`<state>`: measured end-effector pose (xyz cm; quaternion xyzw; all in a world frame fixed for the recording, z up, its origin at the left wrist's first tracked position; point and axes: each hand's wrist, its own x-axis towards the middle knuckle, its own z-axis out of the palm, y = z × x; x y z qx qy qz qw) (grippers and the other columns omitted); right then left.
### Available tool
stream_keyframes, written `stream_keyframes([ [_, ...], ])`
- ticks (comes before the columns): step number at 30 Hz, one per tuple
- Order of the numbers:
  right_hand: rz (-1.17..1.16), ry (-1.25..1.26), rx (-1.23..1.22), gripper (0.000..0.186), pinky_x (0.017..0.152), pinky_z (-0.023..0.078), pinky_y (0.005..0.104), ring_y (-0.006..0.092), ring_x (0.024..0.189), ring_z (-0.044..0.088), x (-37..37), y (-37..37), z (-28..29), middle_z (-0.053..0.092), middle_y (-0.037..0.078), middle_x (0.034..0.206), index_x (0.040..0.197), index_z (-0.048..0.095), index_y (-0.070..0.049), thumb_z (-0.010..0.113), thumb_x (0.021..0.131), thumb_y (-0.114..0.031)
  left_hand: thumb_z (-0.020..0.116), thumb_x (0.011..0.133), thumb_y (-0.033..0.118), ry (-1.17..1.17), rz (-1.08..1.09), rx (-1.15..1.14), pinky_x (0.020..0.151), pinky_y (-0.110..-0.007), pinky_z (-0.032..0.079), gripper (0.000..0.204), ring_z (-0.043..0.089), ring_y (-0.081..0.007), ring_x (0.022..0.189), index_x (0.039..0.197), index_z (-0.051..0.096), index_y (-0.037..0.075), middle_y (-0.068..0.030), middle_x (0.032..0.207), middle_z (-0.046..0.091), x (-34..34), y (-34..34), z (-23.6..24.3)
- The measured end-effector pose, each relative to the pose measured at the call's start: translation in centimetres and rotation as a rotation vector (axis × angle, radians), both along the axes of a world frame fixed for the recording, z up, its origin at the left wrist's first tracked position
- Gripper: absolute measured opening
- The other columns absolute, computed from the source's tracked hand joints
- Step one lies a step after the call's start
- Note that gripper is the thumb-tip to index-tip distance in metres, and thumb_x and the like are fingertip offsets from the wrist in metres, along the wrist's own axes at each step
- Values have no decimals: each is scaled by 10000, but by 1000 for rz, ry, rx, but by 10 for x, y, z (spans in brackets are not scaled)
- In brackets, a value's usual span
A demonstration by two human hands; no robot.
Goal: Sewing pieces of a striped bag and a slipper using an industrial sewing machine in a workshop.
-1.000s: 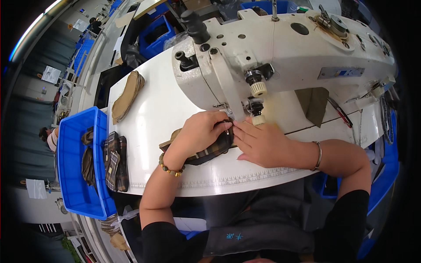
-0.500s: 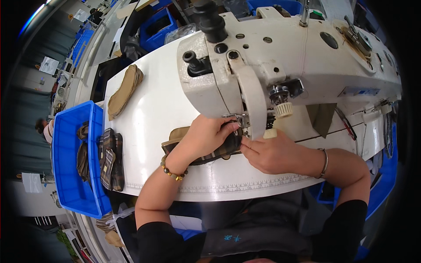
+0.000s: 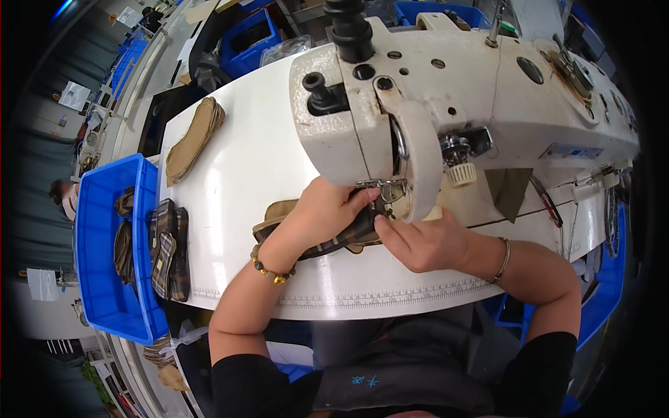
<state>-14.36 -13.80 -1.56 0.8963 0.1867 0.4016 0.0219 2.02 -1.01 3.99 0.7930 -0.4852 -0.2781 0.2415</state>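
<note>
Centre of frame: 1 plaid fabric piece (image 3: 345,240) with a tan layer beneath, lying flat on the white sewing table (image 3: 244,174) under the head of a cream industrial sewing machine (image 3: 446,90). The left hand (image 3: 324,212) lies over the piece, fingers together and pressed down on it, tips at the presser foot (image 3: 385,189). The right hand (image 3: 418,240) meets it from the right, thumb and forefinger pinched on the edge of the piece just beside the foot. A beaded bracelet (image 3: 268,268) sits on the left wrist, a thin bangle (image 3: 503,259) on the right. Left of frame: 1 blue plastic bin (image 3: 97,279) holding a few brown and tan cut pieces (image 3: 124,237) along its inner side; a stack of plaid pieces (image 3: 167,247) rests across its right rim, touching the table edge. Upper left of the table: 1 stack of tan sole-shaped pieces (image 3: 195,136), well apart from the hands. Top of frame: more blue bins (image 3: 251,42) behind the table, contents too dark to tell. A printed ruler strip (image 3: 362,296) runs along the near table edge.
</note>
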Motion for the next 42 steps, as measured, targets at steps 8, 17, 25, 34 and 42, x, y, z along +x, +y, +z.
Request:
stream_keyframes([
  [8,-27,239,-82,190,418,398,239,95,503,544,-12,7,9,548,12,606,890,682,47,664,733,-60,698,851,140,-190,-33,-95,702,-429,524,142,663,-365,800,963,735,63,-156,844,698,-11,7,-3],
  [17,-61,269,-116,242,449,417,233,113,518,556,-17,13,11,579,33,632,904,688,67,663,714,-81,725,824,169,-303,-21,-103,647,-420,528,141,663,-345,727,934,754,86,-136,766,686,-13,7,-6],
  [25,-73,267,-107,266,453,413,241,118,528,560,-20,15,7,598,44,654,917,692,70,659,703,-83,734,816,193,-332,-5,-99,638,-417,532,151,668,-336,710,922,755,88,-127,759,691,-16,5,-5],
  [34,-84,288,-67,232,419,401,245,111,497,538,-19,17,8,557,21,598,927,694,76,665,741,-59,756,786,155,-299,80,-77,668,-413,539,221,686,-315,755,989,707,81,-71,808,725,-19,2,-2],
  [42,-96,358,-109,292,394,386,259,101,463,511,-23,17,9,516,-4,548,998,699,90,664,753,-64,773,770,151,-216,113,-62,688,-407,540,238,689,-308,780,987,708,79,-53,832,731,-12,-2,-13],
])
